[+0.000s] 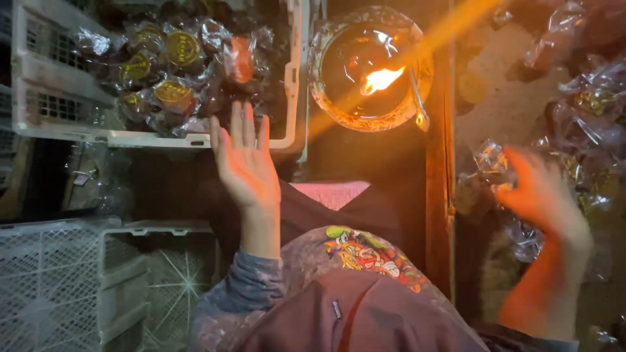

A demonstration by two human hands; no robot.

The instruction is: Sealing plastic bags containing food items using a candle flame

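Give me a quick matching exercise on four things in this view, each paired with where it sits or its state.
Things:
1. left hand
2. right hand
3. flame
4. white crate

Places or states:
A. burning inside the round foil-rimmed bowl
B. upper left, filled with wrapped round sweets
C. open, fingers spread, just below the crate's edge
D. blurred, over the clear wrappers on the right

Pairs: 1-C, 2-D, 3-A, 4-B
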